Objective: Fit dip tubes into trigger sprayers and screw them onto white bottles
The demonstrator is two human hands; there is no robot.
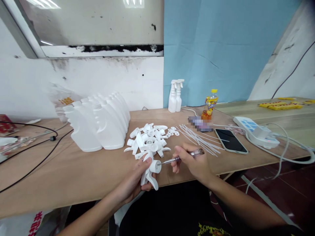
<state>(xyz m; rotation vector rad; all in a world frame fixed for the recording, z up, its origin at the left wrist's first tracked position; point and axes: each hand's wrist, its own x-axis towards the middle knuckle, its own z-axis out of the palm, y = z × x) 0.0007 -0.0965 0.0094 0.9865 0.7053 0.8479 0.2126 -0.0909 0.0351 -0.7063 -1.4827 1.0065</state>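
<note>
At the table's (61, 178) near edge, the left hand (136, 177) wraps a spray head (150, 173), its collar (156, 166) facing the right edge, seemingly so the screwdriver (172, 160) clasped in the curled right hand (193, 162) reaches inside.

Stained white wall (105, 80), blue sheet (211, 49); floor (285, 183) seemingly red-tiled.
</note>
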